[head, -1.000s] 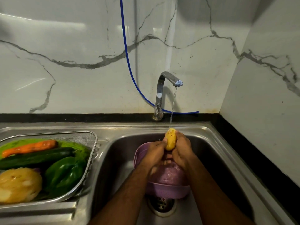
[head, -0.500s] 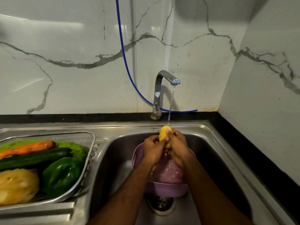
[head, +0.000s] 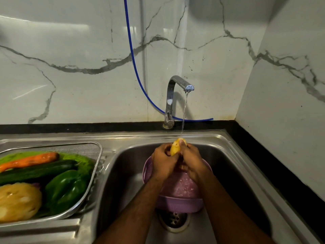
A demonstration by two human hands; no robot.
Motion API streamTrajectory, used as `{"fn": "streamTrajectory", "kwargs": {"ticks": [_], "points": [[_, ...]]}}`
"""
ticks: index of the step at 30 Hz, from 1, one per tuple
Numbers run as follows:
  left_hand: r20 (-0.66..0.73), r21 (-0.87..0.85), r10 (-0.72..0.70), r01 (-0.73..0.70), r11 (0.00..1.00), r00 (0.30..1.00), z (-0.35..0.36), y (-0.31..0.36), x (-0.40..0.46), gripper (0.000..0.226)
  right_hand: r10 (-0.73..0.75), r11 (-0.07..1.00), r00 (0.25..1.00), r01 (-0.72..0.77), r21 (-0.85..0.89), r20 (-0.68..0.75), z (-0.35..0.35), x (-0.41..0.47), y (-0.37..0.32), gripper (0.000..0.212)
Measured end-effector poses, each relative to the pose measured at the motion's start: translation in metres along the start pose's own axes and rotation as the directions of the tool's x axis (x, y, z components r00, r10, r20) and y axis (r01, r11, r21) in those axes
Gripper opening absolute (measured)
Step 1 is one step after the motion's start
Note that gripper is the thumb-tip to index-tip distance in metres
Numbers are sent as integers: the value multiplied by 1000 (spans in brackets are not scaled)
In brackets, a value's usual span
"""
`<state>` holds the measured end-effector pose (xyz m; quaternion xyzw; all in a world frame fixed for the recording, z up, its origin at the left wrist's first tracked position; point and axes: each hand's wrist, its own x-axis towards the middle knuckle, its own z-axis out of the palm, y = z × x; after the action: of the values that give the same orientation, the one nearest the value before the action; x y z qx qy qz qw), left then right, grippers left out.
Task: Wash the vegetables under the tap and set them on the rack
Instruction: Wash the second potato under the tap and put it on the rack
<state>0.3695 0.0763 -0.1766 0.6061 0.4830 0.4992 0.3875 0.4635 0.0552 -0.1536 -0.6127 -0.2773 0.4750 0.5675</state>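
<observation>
Both hands clamped on the small yellow potato [head: 176, 147], held between them: left hand [head: 162, 162] on its left side, right hand [head: 192, 162] on its right, fingers curled round it. Potato sat directly under the water stream from the chrome tap [head: 173, 95], above the purple plastic colander [head: 178, 199] in the steel sink [head: 233, 161]. Steel mesh rack [head: 95, 150] at left held an orange carrot [head: 29, 162], dark green cucumber [head: 35, 171], green bell pepper [head: 66, 188].

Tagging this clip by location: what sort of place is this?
Most likely a home kitchen sink area: a steel sink with running tap, marble-look wall tiles, and a mesh rack of washed vegetables.
</observation>
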Motion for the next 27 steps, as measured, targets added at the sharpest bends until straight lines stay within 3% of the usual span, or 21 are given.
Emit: {"fn": "streamTrajectory", "kwargs": {"ticks": [4, 9, 17, 20, 25, 27], "points": [[56, -128, -81, 88, 988, 995, 1, 2, 1, 39, 91, 976, 995, -81, 202, -39, -8, 7, 1, 33], [16, -182, -83, 84, 980, 996, 1, -4, 5, 32, 161, 907, 987, -139, 398, -22, -14, 6, -1, 20], [125, -198, -38, 62, 978, 991, 5, -6, 6, 29, 159, 894, 987, -142, 425, -6, -15, 6, 0, 17], [143, -186, -24, 51, 981, 989, 7, -7, 6, 26, 147, 916, 989, -135, 379, -1, -14, 10, 3, 27], [81, -181, -26, 41, 983, 996, 4, -10, 7, 22, 190, 897, 982, -167, 409, -17, -14, 11, 3, 21], [70, -176, -1, 13, 984, 998, 3, -8, 7, 26, 184, 888, 983, -169, 427, 6, -15, 13, 4, 28]]}}
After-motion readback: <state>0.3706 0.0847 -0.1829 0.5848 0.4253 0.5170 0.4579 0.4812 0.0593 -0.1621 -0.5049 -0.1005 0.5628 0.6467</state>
